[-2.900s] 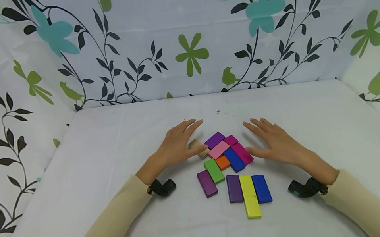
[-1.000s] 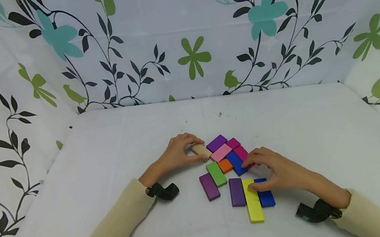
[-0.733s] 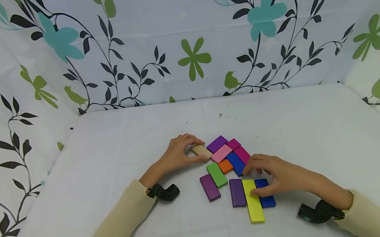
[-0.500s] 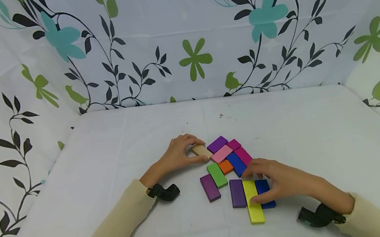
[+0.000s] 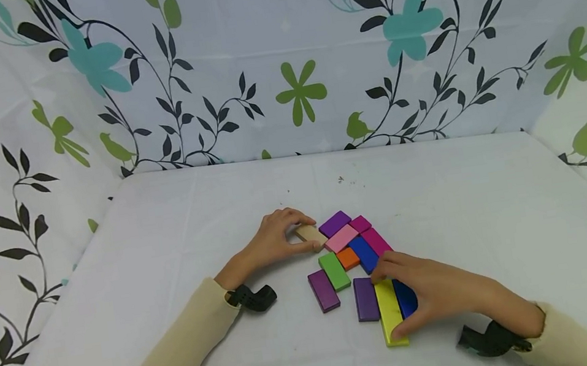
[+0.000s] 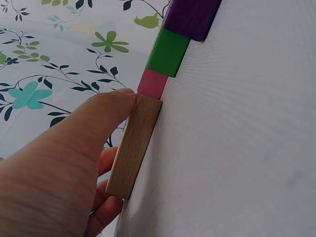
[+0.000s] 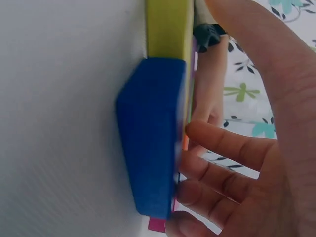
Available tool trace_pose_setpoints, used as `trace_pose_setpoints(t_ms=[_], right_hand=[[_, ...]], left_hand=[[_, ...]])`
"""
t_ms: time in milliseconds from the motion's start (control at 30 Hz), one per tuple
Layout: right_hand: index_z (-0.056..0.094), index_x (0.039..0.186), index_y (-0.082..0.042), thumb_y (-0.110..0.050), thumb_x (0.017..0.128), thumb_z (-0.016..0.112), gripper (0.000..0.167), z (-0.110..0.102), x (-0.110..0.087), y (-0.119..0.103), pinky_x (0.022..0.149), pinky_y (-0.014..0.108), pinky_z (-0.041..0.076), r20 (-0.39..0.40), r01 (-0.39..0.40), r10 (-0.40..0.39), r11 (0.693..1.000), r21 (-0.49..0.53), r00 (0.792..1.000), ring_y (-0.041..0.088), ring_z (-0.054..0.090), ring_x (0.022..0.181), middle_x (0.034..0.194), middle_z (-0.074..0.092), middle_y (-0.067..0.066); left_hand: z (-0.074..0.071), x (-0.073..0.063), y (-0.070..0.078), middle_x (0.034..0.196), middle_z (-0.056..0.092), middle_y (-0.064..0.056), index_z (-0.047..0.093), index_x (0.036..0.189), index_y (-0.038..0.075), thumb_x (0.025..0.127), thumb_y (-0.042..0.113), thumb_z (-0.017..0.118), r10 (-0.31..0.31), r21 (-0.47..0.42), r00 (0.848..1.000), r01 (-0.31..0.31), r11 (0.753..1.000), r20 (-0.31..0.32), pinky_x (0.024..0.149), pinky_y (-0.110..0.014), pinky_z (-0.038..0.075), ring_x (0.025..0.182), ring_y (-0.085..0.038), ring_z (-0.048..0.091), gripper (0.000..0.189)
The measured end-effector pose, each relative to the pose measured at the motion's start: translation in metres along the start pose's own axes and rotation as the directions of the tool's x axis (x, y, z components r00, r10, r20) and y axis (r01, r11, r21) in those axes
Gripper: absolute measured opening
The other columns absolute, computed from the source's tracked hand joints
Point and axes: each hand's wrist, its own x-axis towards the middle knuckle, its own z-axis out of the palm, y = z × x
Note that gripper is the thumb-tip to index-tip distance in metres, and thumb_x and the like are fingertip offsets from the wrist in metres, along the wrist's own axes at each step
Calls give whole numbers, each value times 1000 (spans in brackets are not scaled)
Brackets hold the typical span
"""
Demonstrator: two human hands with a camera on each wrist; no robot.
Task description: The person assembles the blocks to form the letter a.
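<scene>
Yellow block is flat on the white bench, purple block right up against its left side and a blue block against its right. The right hand is spread over it, thumb around the near end and fingers by the far end, can't really tell if they're touching. Left hand is pinching the wooden block, which sits beyond the yellow one and off to its left.

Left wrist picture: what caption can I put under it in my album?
A left hand grips a wooden block; a pink block, green block and purple block show beyond it.
</scene>
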Motion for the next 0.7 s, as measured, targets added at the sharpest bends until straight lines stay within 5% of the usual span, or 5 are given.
trace_pose_setpoints(t_ms=[500, 700], right_hand=[[49, 131, -23, -78, 64, 69, 89, 3, -2, -3, 95, 43, 49, 12, 13, -12, 993, -118, 1000, 11, 49, 112, 126, 50, -5], [49, 130, -23, -77, 68, 67, 84, 3, -4, -2, 96, 42, 49, 3, 50, -50, 986, -157, 999, 9, 49, 112, 125, 50, -6]], left_hand=[[-1, 0, 3, 125, 59, -5, 68, 119, 18, 82, 37, 77, -17, -11, 1000, 17, 1000, 2, 104, -54, 27, 122, -25, 47, 43], [0, 1, 1, 125, 59, -5, 68, 119, 19, 82, 38, 78, -12, -11, 1000, 12, 1000, -2, 104, -54, 27, 121, -25, 48, 43]])
